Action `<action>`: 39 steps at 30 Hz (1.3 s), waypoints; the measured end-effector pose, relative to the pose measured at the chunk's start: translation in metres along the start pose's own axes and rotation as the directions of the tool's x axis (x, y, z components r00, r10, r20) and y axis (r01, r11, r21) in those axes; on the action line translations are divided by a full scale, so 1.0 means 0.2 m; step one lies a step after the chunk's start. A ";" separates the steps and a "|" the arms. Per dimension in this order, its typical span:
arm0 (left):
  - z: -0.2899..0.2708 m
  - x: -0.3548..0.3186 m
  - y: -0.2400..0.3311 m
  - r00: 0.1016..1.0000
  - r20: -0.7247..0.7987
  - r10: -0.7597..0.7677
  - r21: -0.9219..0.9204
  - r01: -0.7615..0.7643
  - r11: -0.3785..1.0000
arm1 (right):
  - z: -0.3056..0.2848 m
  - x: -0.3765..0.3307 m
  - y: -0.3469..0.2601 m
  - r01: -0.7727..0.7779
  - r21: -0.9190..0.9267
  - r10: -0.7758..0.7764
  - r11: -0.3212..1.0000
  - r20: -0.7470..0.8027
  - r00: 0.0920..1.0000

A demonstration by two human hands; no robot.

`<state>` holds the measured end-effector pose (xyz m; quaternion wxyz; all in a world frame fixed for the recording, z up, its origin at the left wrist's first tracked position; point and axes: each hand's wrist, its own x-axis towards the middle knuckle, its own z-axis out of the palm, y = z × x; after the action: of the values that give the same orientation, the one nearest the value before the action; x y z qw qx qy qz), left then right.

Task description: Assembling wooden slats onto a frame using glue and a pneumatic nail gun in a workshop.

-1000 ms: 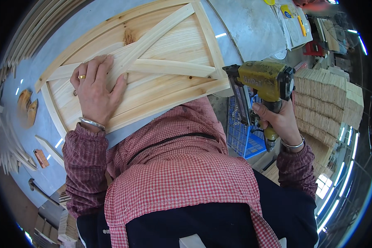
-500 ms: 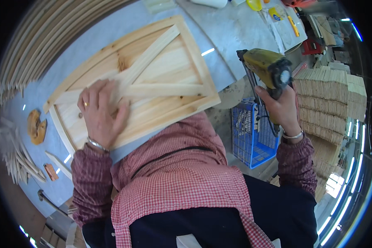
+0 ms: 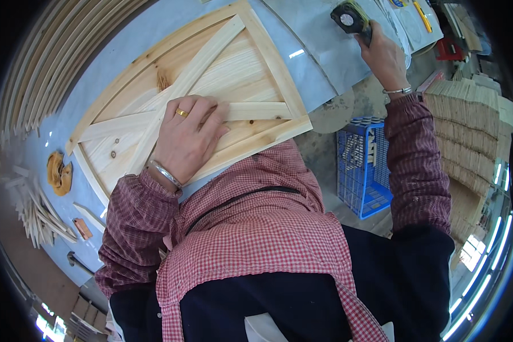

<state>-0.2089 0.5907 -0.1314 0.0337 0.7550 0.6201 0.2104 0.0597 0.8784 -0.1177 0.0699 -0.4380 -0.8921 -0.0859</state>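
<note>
A pale blue-grey tabletop [image 3: 325, 51] filled the upper part of the view, its edges bent by the lens, with a dark seam running across it to the right of the work. Long wooden strips [image 3: 45, 62] lay in a curved row along its left side. Nearer, on the same side, were a tan object [image 3: 60, 174] of unclear kind, a heap of loose slats [image 3: 43, 219], a small reddish-brown block [image 3: 82, 228] and a hammer [image 3: 80, 262]. A yellow-handled tool [image 3: 422, 17] lay at the far right. Beyond the edge, a blue crate [image 3: 376, 196] stood on the floor, and tall stacks of thin wooden pieces [image 3: 464, 125] rose at the right under long bright lights.

The framed wooden panel [image 3: 245, 62] lay braces-up on the tabletop in front of the person, its near edge by the checked apron [image 3: 256, 239]. The left hand [image 3: 191, 134] rested palm down near where the braces crossed, the wrist angled inward, fingers loosely bent; its grip was slack and closed around nothing. The right arm reached well forward and outward, and the right hand [image 3: 386, 57] had its grip wrapped around the dark handle of a nail gun [image 3: 350, 20] over the tabletop's far right part. Whether the gun touched the surface could not be told.
</note>
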 end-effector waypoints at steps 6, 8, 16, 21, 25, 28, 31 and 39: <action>0.01 0.02 0.00 1.000 0.015 -0.003 0.026 0.002 1.000 | 0.05 0.06 -0.03 -0.119 0.040 0.118 0.992 0.008 0.993; 0.02 0.01 0.00 0.998 0.054 -0.028 0.016 0.027 0.999 | 0.05 0.06 -0.05 -0.159 0.076 0.158 0.984 0.022 0.987; 0.00 0.06 0.02 0.997 0.073 0.006 0.007 -0.006 1.000 | 0.05 0.02 -0.10 -0.232 0.241 0.245 0.942 -0.024 0.969; -0.01 0.07 0.04 0.999 0.039 0.036 -0.007 -0.036 0.999 | -0.01 0.05 0.04 -0.167 0.257 0.209 0.952 -0.145 0.967; 0.00 0.07 0.04 0.998 0.053 0.022 -0.019 -0.021 1.000 | -0.03 0.17 0.28 -0.290 0.367 0.375 0.884 -0.188 0.908; -0.01 0.08 0.04 0.998 0.063 0.009 -0.011 -0.008 1.000 | -0.03 0.33 0.50 -0.361 0.358 0.452 0.861 -0.214 0.866; -0.02 0.09 0.04 0.991 0.131 -0.029 -0.023 0.033 0.999 | 0.00 0.52 0.70 -0.449 0.277 0.513 0.850 -0.241 0.824; -0.02 0.08 0.04 0.979 0.175 -0.107 -0.020 0.112 0.993 | 0.15 0.83 1.06 -0.348 0.008 0.348 0.937 -0.010 0.937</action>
<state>-0.1999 0.6035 -0.1211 0.1106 0.7346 0.6523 0.1509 0.1256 1.1406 -0.0941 0.0904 -0.5882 -0.8004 -0.0720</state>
